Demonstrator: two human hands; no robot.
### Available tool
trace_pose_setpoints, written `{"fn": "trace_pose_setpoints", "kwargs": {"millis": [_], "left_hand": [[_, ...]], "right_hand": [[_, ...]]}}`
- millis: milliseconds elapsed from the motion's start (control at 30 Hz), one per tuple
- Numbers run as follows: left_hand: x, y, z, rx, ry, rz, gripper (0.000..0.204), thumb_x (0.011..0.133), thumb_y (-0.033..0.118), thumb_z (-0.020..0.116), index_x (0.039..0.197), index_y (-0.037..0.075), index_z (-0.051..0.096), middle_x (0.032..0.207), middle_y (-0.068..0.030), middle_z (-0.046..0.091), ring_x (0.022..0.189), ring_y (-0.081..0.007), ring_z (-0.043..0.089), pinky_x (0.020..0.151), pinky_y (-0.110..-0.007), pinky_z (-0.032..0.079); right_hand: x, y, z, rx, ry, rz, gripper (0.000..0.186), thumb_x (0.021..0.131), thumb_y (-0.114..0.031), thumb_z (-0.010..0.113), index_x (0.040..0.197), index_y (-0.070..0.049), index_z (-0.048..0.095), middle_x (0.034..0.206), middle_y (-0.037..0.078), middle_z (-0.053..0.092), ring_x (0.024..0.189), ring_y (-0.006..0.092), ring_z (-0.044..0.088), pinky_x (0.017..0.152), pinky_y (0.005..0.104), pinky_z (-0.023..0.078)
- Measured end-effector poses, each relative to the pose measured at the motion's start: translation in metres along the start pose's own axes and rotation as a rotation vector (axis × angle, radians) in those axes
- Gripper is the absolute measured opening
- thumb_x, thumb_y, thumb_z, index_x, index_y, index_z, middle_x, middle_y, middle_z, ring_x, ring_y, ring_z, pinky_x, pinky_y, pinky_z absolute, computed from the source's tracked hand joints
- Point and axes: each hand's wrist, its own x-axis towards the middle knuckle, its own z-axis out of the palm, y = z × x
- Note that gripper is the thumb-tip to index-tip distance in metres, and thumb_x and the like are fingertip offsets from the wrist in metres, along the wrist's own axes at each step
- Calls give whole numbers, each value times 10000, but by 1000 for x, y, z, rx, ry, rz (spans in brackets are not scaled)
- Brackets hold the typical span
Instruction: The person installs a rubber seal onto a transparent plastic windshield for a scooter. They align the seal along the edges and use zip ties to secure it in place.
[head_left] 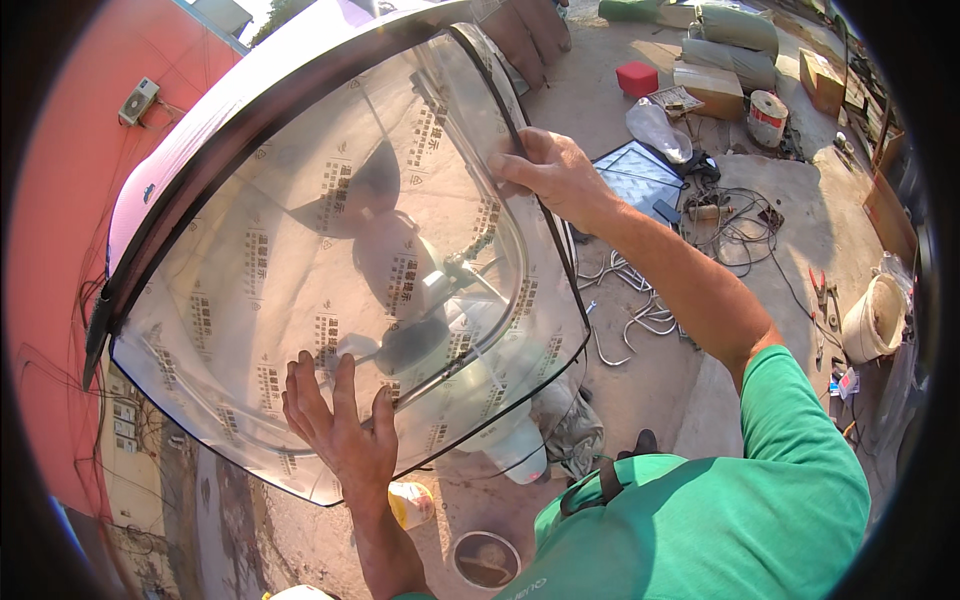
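A large clear windshield (pixel 235 330) with black edging and printed film leans across the view. Its upper left side meets a pale canopy (pixel 290 75). Through the sheet I see a bent metal tube (pixel 521 300) and dark, blurred shapes that I cannot make out. My left hand (pixel 350 430) lies with fingers spread against the film near the lower edge, gripping nothing. On the right side, my right hand (pixel 560 178) is closed around the windshield's black-trimmed edge, its fingertips partly hidden.
Bent metal hooks (pixel 640 305), tangled cables (pixel 740 230), pliers (pixel 820 295) and a white bucket (pixel 872 318) lie or stand to the right. Farther off are a red box (pixel 637 77) and cardboard (pixel 708 92). A round basin (pixel 487 560) sits below. A pink wall (pixel 60 250) rises left.
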Motion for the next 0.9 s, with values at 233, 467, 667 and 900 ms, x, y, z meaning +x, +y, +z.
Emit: {"fn": "trace_pose_setpoints", "kwargs": {"millis": [233, 467, 667, 900], "left_hand": [[3, -6, 22, 21, 39, 3, 470, 940, 320, 719, 1357, 112, 655, 1559, -194, 437, 1443, -443, 389, 1179, -613, 301], [1, -11, 28, -19, 89, 10, 440, 941, 269, 706, 1333, 73, 666, 1556, -215, 467, 1450, -440, 402, 1183, -610, 300], [2, -71, 4, 44, 312, -233, 405, 982, 194, 672, 1344, 12, 648, 1559, -209, 471, 1463, -394, 416, 1159, -549, 381], [-8, -189, -39, -398, 462, -795, 561, 1033, 278, 674, 1482, -9, 500, 1344, -157, 604, 1317, -284, 549, 1102, -418, 443]], "right_hand": [[12, 8, -4, 120, -45, -28, 286, 941, -332, 800, 960, -82, 660, 866, 8, 717, 798, 74, 652, 651, 237, 480], [16, 14, -5, 189, -79, -41, 260, 954, -314, 791, 973, -97, 648, 887, 5, 720, 829, 89, 664, 686, 244, 504], [12, 5, -5, 243, -74, -34, 281, 942, -304, 800, 963, -101, 607, 880, 16, 732, 849, 88, 683, 744, 259, 519], [13, 15, -5, 348, -73, -37, 218, 970, -263, 772, 980, -99, 628, 909, 10, 706, 862, 102, 687, 745, 266, 545]]}}
